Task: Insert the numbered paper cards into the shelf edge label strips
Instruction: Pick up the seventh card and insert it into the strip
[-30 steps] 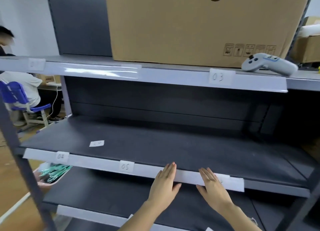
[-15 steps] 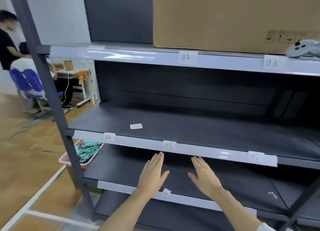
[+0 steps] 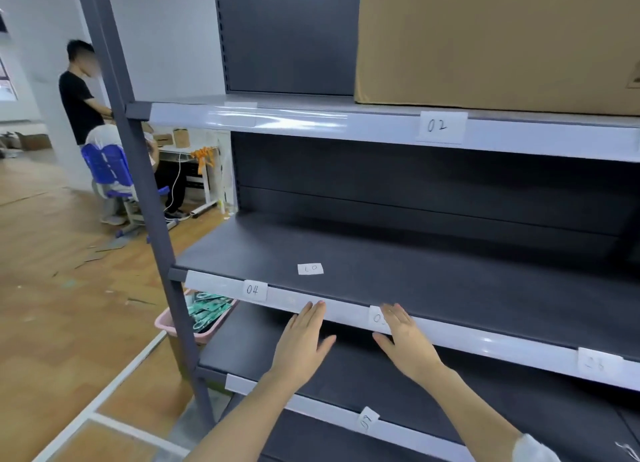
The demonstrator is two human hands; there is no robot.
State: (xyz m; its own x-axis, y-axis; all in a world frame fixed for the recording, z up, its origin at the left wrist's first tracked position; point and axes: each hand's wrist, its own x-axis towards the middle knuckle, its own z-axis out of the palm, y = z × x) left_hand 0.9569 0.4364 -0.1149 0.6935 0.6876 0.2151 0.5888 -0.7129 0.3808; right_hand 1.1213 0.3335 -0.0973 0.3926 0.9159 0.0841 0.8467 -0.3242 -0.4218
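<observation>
Head view: grey shelf rack seen from front, three label strips visible, both hands at the middle one.
Left hand (image 3: 304, 340): flat, fingers straight and together, holds nothing; fingertips touch the middle shelf label strip (image 3: 346, 312) between card 04 and card 05.
Right hand (image 3: 405, 340): also flat and spread a bit, holds nothing; fingertips lie over card 05 (image 3: 375, 319), so the number is partly hidden.
Card 04 (image 3: 254, 290): sits in the middle strip near its left end, looks straight.
Loose card (image 3: 310, 268): lies flat on the middle shelf board (image 3: 433, 281), near front edge, behind card 04 and a bit to the right; reads upside down, prob. 07, not yet in any strip.
Card 02 (image 3: 440, 126): in the top strip (image 3: 249, 118), under the cardboard box (image 3: 495, 39).
Right-end card (image 3: 597, 364): in the middle strip near right edge, writing too blurred to read.
Bottom card (image 3: 367, 420): in the bottom strip (image 3: 311, 408), tilted, not seated well.
Step, my guess: pressing card 05 flat, then the loose card is next.
Risk 1: flat push sideways can slide card 05 along or crumple it, bc paper is thin.
Risk 2: loose card lies reversed, so it can go in upside down if not turned.
Risk 3: bottom card may fall out bc it is crooked.
</observation>
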